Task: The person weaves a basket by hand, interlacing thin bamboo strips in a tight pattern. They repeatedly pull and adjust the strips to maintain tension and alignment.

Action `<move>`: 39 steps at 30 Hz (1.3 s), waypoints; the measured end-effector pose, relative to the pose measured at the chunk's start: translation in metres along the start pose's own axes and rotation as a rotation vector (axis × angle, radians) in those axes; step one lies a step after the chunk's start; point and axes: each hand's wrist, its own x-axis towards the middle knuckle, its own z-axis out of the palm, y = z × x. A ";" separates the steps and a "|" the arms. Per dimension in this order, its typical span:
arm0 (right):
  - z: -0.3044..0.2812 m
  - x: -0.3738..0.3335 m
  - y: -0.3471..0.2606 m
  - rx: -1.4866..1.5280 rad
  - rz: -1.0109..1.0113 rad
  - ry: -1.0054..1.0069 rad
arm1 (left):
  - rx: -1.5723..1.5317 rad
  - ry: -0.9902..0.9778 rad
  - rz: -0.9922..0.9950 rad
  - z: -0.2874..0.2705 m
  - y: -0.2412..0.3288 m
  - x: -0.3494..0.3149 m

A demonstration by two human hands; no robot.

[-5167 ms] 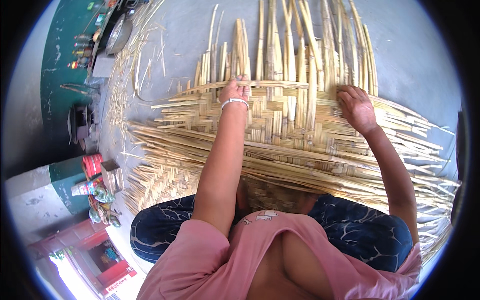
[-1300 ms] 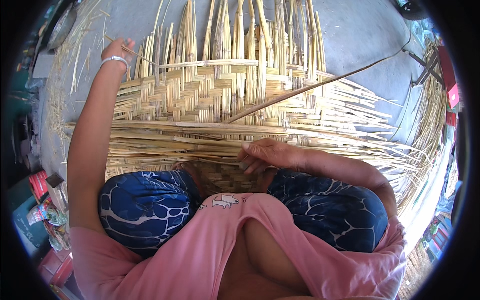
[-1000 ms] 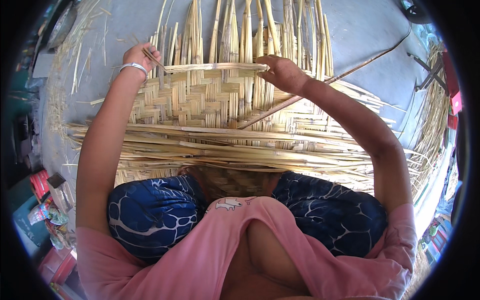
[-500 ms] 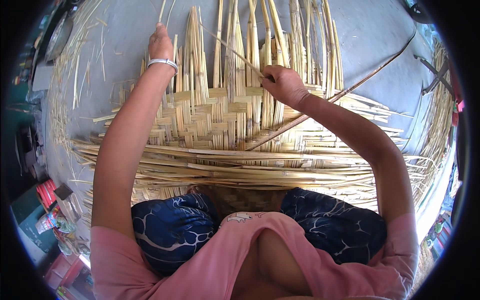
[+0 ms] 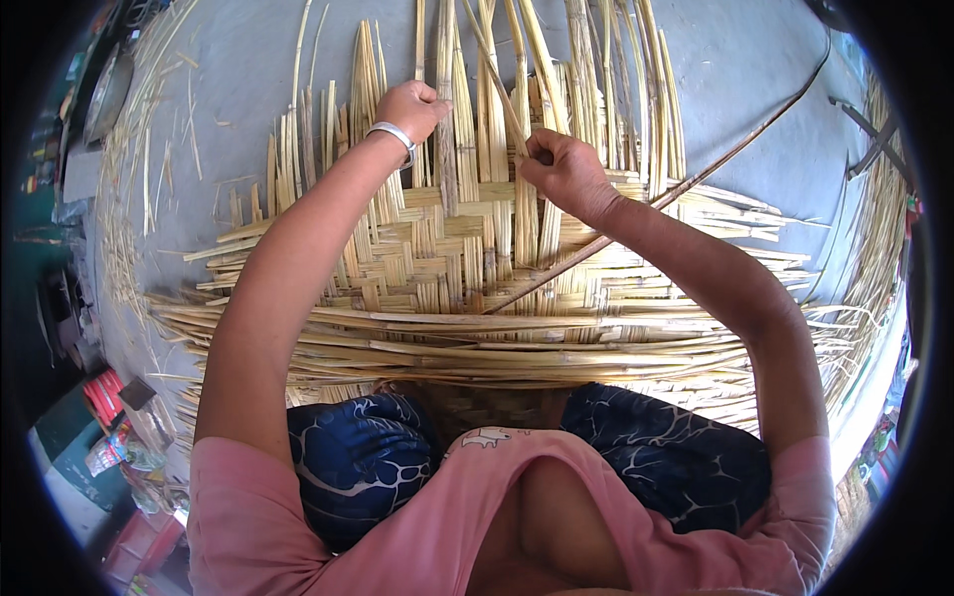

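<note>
A partly woven mat (image 5: 402, 253) of pale split reed lies before me, its loose upright strips (image 5: 586, 79) fanning out toward the far side. My left hand (image 5: 410, 111), with a silver bangle (image 5: 394, 139) at the wrist, is closed on an upright reed strip (image 5: 419, 45) left of the middle; its fingertips touch a wider, greyer strip beside it. My right hand (image 5: 564, 174) is closed around a thin reed strip (image 5: 500, 87), which slants up and leftward from the fist across the uprights. The fingers hide the gripped part.
A long dark stick (image 5: 740, 149) lies diagonally over the mat, passing under my right forearm. Loose reeds (image 5: 447, 348) lie crosswise near my knees. Scattered reed scraps (image 5: 119, 238) line the grey floor at left. A dark crossed metal object (image 5: 874, 149) is at far right.
My left hand has moved right and nearer, from the far-left strips to an upright near the middle. My right hand stays put, while its strip now slants more steeply.
</note>
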 end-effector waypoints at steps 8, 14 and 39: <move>-0.001 -0.001 0.005 0.132 0.010 -0.043 | 0.433 0.131 0.294 0.005 0.009 -0.012; -0.005 -0.005 0.001 0.209 0.035 -0.066 | -0.010 -0.239 -0.051 -0.011 0.034 -0.017; 0.013 0.000 0.007 0.253 0.060 0.038 | -0.611 -0.422 -0.075 0.000 0.021 -0.035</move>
